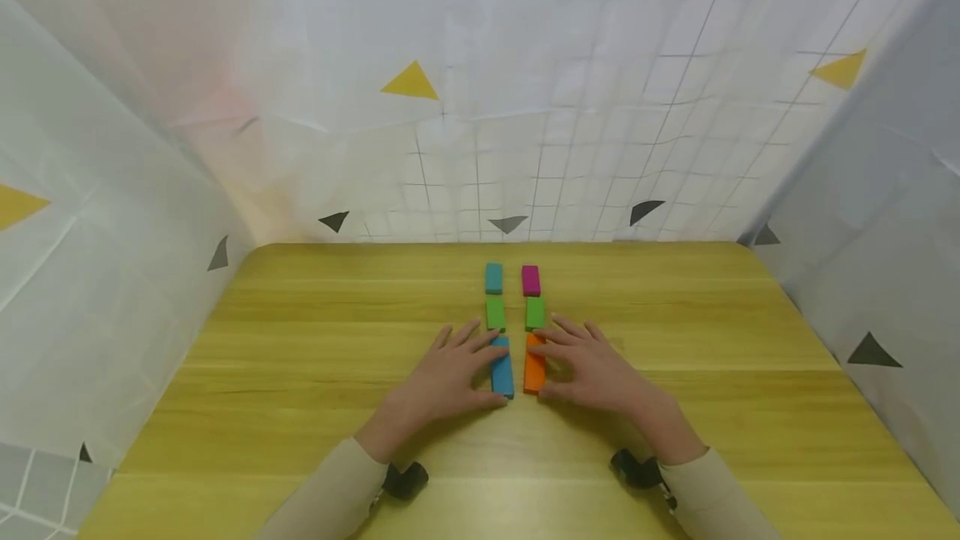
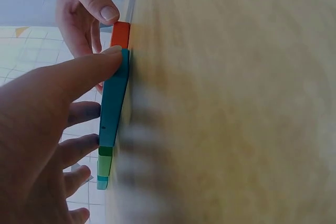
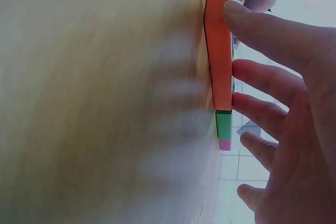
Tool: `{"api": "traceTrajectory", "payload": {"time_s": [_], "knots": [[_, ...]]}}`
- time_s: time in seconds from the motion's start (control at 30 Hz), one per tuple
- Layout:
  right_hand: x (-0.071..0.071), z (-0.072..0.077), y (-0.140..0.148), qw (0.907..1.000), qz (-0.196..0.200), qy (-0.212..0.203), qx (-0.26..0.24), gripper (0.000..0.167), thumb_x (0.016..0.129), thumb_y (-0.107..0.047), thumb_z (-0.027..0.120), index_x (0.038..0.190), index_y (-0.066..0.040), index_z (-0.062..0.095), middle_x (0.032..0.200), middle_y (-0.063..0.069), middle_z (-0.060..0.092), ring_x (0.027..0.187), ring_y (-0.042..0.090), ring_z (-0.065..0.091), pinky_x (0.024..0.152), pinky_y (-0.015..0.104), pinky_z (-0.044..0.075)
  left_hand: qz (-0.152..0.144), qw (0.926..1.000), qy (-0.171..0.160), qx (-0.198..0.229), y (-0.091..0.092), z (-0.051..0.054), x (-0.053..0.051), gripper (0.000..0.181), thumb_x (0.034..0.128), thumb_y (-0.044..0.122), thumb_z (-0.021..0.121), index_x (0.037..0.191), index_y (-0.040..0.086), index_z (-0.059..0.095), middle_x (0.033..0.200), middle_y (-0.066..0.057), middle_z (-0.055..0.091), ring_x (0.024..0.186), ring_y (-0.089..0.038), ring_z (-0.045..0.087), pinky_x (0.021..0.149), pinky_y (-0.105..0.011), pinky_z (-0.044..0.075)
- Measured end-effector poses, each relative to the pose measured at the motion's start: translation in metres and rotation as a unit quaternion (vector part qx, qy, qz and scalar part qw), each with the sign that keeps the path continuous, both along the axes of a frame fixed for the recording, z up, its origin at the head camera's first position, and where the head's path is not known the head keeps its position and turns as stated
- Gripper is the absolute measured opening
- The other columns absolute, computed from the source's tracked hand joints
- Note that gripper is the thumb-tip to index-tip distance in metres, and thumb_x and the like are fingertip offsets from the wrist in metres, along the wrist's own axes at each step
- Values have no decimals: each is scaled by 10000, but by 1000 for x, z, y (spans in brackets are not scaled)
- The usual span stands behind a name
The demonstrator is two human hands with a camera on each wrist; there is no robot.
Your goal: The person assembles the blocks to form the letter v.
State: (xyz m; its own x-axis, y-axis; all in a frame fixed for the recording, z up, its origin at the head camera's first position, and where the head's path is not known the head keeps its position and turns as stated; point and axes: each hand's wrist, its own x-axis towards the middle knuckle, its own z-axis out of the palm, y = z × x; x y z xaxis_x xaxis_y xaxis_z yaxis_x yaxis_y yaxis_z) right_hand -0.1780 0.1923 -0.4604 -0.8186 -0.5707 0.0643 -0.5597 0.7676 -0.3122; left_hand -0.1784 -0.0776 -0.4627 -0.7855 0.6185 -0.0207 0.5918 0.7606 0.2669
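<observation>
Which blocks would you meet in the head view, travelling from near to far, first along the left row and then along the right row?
Left row: blue block → left green block → teal block.
Right row: orange block → right green block → magenta block.

Two green blocks (image 1: 495,312) (image 1: 534,312), one teal block (image 1: 493,278), one magenta block (image 1: 531,280), one blue block (image 1: 502,375), one orange block (image 1: 533,375); six blocks total. Two hands (image 1: 447,373) (image 1: 600,369), two sleeves (image 1: 330,490) (image 1: 716,494), one table (image 1: 750,423). Head view: three yellow triangles (image 1: 411,82) (image 1: 843,71) (image 1: 17,205), seven dark triangles (image 1: 335,221) (image 1: 508,224) (image 1: 645,212) (image 1: 219,254) (image 1: 767,235) (image 1: 873,352) (image 1: 85,454).
</observation>
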Motion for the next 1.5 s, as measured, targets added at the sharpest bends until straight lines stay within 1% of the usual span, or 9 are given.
{"api": "traceTrajectory", "payload": {"time_s": [0.27, 0.67, 0.9, 1.13, 1.2, 1.37, 1.5], "knots": [[1, 4, -1, 10000, 9, 49, 1, 632, 830, -524, 741, 1379, -242, 604, 1530, 10, 483, 1511, 356, 267, 1154, 724, 164, 46, 10000, 20, -25, 1, 1, -1, 713, 882, 677, 576, 1491, 334, 438, 1630, 69, 307, 1558, -266, 150, 1228, -617, 124], [0, 3, -1, 10000, -44, 32, -68, 619, 819, -503, 761, 1360, -235, 622, 1515, 30, 502, 1496, 370, 291, 1149, 731, 165, 77, 9999, 48, 51, 1, -3, 0, 732, 876, 690, 573, 1497, 330, 427, 1627, 73, 315, 1555, -250, 171, 1229, -608, 143], [1, 5, -2, 10000, -86, -39, -11, 620, 823, -504, 757, 1366, -238, 617, 1524, 27, 491, 1501, 369, 282, 1157, 722, 158, 124, 9999, 34, 85, 3, -1, 1, 731, 874, 673, 595, 1490, 309, 445, 1616, 57, 341, 1550, -253, 190, 1229, -606, 148], [1, 5, -3, 9999, -114, -77, -24, 615, 820, -495, 762, 1357, -229, 624, 1518, 39, 497, 1498, 371, 287, 1155, 726, 155, 138, 9999, 34, 18, 6, -1, 1, 735, 863, 671, 611, 1482, 306, 456, 1612, 31, 352, 1550, -260, 188, 1236, -590, 139], [1, 5, -3, 9999, -111, -76, -33, 616, 819, -496, 764, 1355, -228, 625, 1518, 42, 497, 1496, 372, 291, 1154, 726, 159, 142, 9999, 75, 15, 6, -2, 1, 732, 855, 670, 623, 1471, 304, 472, 1603, 27, 370, 1544, -257, 207, 1235, -588, 147], [2, 5, -3, 9998, -107, -139, -57, 616, 821, -488, 766, 1359, -225, 623, 1526, 40, 486, 1500, 369, 283, 1157, 724, 158, 138, 9996, 249, 68, 8, -4, -1, 736, 820, 676, 663, 1432, 289, 530, 1541, 30, 460, 1490, -223, 318, 1226, -567, 200], [2, 5, -4, 9998, -96, -157, -43, 604, 827, -480, 762, 1356, -224, 624, 1528, 41, 484, 1501, 370, 279, 1154, 727, 158, 167, 9996, 170, 140, 8, -3, -1, 767, 798, 686, 681, 1430, 274, 542, 1525, 26, 482, 1462, -213, 365, 1229, -551, 209]]}}
